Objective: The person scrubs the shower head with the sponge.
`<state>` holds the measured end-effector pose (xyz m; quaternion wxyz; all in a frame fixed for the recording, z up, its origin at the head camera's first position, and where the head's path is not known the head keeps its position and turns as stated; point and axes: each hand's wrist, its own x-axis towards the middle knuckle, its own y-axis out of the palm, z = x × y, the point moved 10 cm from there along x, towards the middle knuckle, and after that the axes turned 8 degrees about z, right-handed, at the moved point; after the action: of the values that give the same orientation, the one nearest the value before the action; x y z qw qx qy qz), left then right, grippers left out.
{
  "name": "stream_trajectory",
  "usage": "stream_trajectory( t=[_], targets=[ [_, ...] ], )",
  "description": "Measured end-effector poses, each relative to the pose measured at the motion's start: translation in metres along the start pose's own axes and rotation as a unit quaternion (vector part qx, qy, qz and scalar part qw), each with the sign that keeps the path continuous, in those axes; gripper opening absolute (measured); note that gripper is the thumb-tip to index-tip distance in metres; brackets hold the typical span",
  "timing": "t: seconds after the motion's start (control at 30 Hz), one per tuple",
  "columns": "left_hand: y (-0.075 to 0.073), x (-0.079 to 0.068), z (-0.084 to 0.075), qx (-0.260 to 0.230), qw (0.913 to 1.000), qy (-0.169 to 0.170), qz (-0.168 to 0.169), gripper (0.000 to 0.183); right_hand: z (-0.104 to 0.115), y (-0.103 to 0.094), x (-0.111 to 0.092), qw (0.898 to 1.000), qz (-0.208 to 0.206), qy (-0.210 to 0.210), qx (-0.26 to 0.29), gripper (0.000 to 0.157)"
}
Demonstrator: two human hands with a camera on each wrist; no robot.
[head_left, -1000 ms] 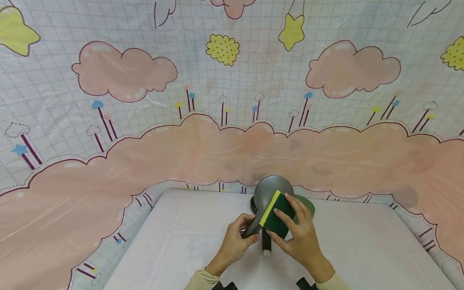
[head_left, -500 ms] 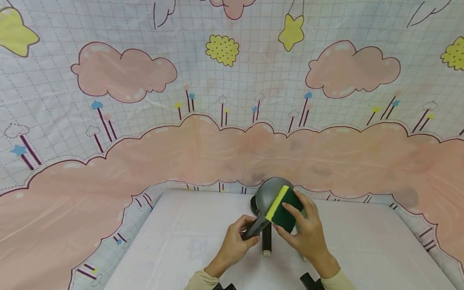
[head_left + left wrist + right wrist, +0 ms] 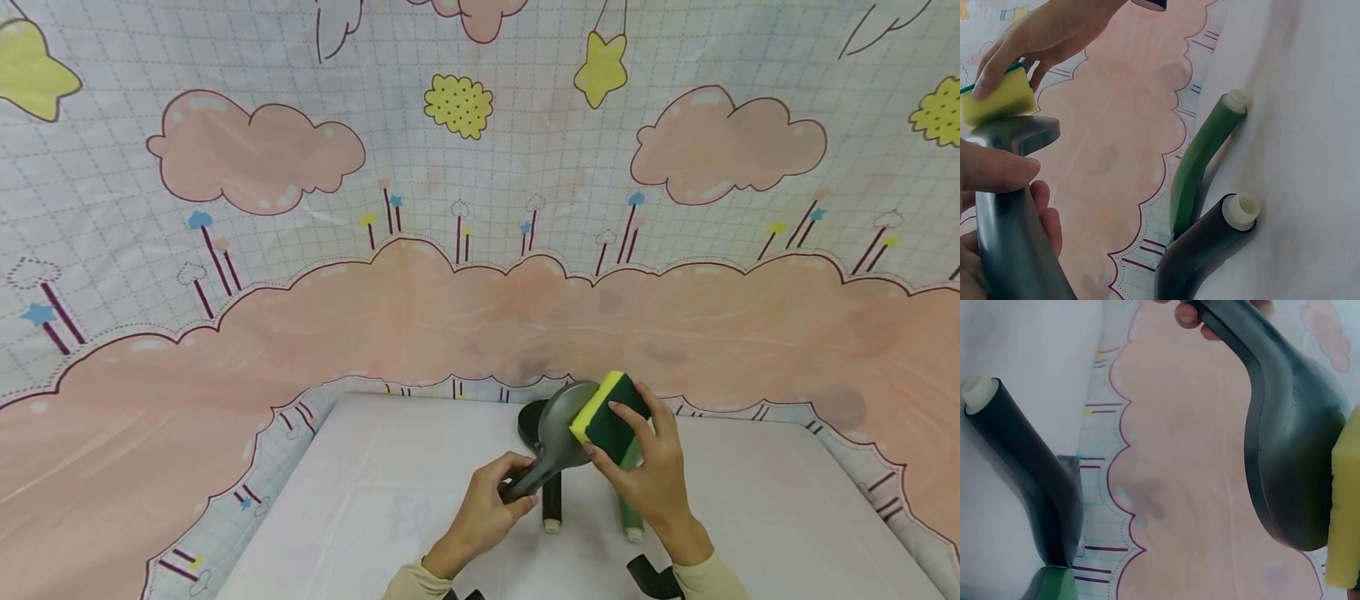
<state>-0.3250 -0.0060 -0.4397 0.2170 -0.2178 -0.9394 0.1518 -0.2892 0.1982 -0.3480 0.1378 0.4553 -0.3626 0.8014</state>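
My left hand [image 3: 483, 510] grips the handle of a grey shower head [image 3: 558, 429], raised above the table with its round head pointing up and right. In my right hand [image 3: 660, 475] is a yellow sponge [image 3: 600, 407] with a dark green scouring side, pinched between thumb and fingers. The sponge's yellow side lies against the back of the grey head, as the right wrist view shows with the sponge [image 3: 1344, 506] touching the shower head [image 3: 1297, 444]. Behind them on the table lie a black shower head [image 3: 552, 502] and a green one [image 3: 632, 512], partly hidden by my right hand.
The white table [image 3: 390, 467] meets a patterned cloth backdrop [image 3: 450, 325] at its far edge. Both lying shower heads have pale connector ends pointing toward me. Black straps [image 3: 654, 577] show at the wrists.
My right hand and the sponge have moved right and slightly up across the grey shower head. That head has tilted rightward and dropped a little, uncovering more of the black and green ones.
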Motion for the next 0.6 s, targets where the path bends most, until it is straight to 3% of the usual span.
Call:
stream_trajectory(
  t=[0.4, 0.6],
  targets=[
    [0.001, 0.0, -0.002, 0.048, 0.9988, 0.009, -0.006, 0.041, 0.018, 0.006, 0.004, 0.999, -0.002, -0.035, 0.002, 0.063],
    [0.003, 0.001, 0.001, 0.029, 0.9996, -0.001, -0.001, 0.042, 0.028, 0.019, -0.001, 0.998, 0.021, -0.06, -0.024, 0.059]
  ],
)
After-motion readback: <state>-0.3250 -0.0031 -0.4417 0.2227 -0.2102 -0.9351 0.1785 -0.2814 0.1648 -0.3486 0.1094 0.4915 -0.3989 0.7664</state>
